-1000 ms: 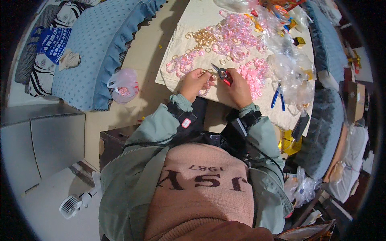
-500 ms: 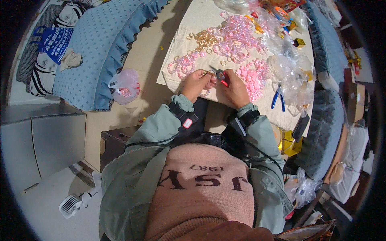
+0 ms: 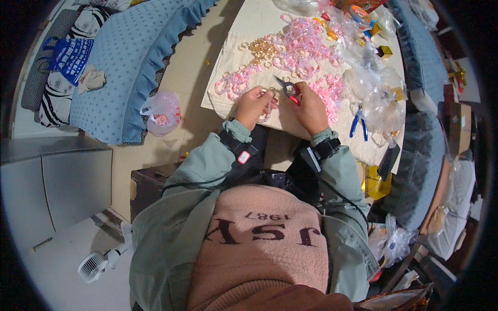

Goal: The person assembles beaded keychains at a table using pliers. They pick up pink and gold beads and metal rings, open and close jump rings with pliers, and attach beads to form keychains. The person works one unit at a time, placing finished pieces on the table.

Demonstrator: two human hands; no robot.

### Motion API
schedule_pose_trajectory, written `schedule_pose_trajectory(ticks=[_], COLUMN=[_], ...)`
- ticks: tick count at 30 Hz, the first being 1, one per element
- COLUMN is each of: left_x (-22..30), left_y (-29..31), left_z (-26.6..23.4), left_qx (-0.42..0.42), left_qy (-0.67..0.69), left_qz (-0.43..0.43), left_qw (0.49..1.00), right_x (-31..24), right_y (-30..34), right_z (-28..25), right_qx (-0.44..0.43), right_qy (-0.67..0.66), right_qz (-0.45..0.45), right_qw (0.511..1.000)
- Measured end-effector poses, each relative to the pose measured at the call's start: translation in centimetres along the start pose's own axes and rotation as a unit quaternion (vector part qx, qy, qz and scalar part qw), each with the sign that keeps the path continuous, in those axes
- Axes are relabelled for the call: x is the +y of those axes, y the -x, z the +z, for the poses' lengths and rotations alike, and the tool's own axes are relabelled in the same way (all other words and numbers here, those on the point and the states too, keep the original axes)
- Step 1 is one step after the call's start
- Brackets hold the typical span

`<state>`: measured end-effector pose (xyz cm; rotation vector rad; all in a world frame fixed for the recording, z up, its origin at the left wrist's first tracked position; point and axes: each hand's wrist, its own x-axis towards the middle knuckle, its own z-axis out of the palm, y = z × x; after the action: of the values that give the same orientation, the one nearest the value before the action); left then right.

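Over the near edge of the table, my left hand (image 3: 253, 108) pinches a gold ring (image 3: 273, 92); a short piece of pink beads (image 3: 265, 117) shows below its fingers. My right hand (image 3: 312, 110) is closed around small red-handled pliers (image 3: 288, 89), whose dark jaws point up and left, apart from the ring. Just beyond the hands lie pink bead chains (image 3: 303, 46), a cluster of gold rings (image 3: 263, 50) and, beside my right hand, a heap of loose-looking pink beads (image 3: 331, 96).
Blue-handled pliers (image 3: 359, 124) lie right of the beads, near crumpled clear plastic bags (image 3: 376, 83). A small yellow box (image 3: 384, 52) stands farther back. Left of the table are a bag of pink pieces (image 3: 161, 113) and a blue padded seat (image 3: 129, 62). A white fan (image 3: 93, 266) is lower left.
My right hand has drawn slightly right, taking the red-handled pliers away from the gold ring, and the jaws now tilt more upward. My left hand has stayed nearly in place.
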<state>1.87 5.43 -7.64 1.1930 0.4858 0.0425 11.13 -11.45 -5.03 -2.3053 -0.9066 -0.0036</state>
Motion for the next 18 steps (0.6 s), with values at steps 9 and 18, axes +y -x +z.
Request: schedule_pose_trajectory(ticks=[9,18], left_x=[-0.3,-0.6], left_y=[0.0,0.1], left_z=[-0.4,-0.6], left_qx=[0.006,0.005], left_qy=[0.000,0.029], left_qz=[0.013,0.004], left_qw=[1.000,1.000], right_x=[-0.6,-1.0], right_y=[-0.5,-1.6], right_z=[0.5,2.4], right_qx=[-0.022,-0.022], right_qy=[-0.075,0.008], right_qz=[0.024,-0.078], right_qw=[0.997,0.997])
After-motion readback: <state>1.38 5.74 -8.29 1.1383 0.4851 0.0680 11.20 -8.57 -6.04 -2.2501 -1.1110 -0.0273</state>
